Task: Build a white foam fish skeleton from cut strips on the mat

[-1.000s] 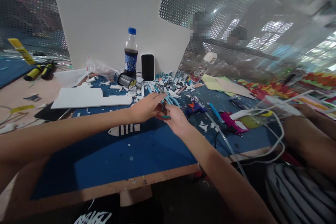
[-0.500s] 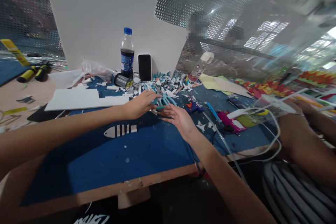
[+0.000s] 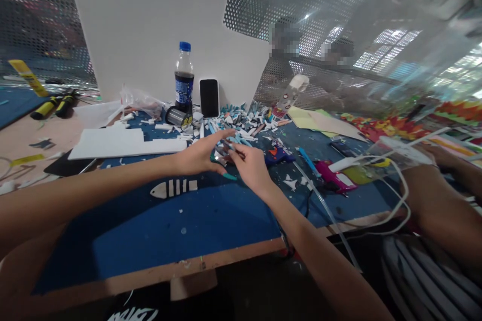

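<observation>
Both my hands meet over the blue mat (image 3: 158,225), just in front of a heap of white and teal scraps (image 3: 244,120). My left hand (image 3: 199,156) is curled around teal-handled pliers (image 3: 220,157); one teal handle tip (image 3: 229,176) sticks out below. My right hand (image 3: 251,168) faces it, fingers pinched together at the tool's upper end on something too small to make out. A white fish-bone cutout (image 3: 173,188) lies on the mat under my left wrist.
A cola bottle (image 3: 184,80), a phone (image 3: 209,98) and a tape roll (image 3: 178,116) stand at the back. A white foam board (image 3: 124,141) lies left. A blue glue gun (image 3: 278,153), a pink tool (image 3: 331,170) and white cables lie right. Another person's arm (image 3: 433,200) rests at far right.
My right hand, open and flat half a second ago, has closed into a pinch against my left hand. The pliers have come off the scrap heap into my left hand, nearer to me.
</observation>
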{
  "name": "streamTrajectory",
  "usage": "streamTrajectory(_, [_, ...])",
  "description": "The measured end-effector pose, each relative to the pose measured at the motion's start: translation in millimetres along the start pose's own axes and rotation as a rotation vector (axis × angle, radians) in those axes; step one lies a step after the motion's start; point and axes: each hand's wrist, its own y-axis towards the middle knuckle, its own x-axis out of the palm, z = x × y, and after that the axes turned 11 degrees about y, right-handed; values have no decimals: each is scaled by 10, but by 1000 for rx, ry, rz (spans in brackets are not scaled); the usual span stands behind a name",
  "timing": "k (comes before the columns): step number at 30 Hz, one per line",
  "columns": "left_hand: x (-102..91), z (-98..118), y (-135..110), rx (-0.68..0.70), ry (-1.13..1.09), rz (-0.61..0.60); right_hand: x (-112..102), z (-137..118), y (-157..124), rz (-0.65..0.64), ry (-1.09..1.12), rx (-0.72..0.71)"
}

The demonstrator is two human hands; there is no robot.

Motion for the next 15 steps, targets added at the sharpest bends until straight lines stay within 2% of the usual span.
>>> streamTrajectory(4, [-43,-12,-75,-155,-74,11,30,21,5,69,-233,-115])
streamTrajectory(10, [54,8,-117,-237,-193,7,150,65,13,156,-437,-190])
streamTrajectory(15, [94,-48,-72,-351,-340,46,179,93,-22,158,-550,-250])
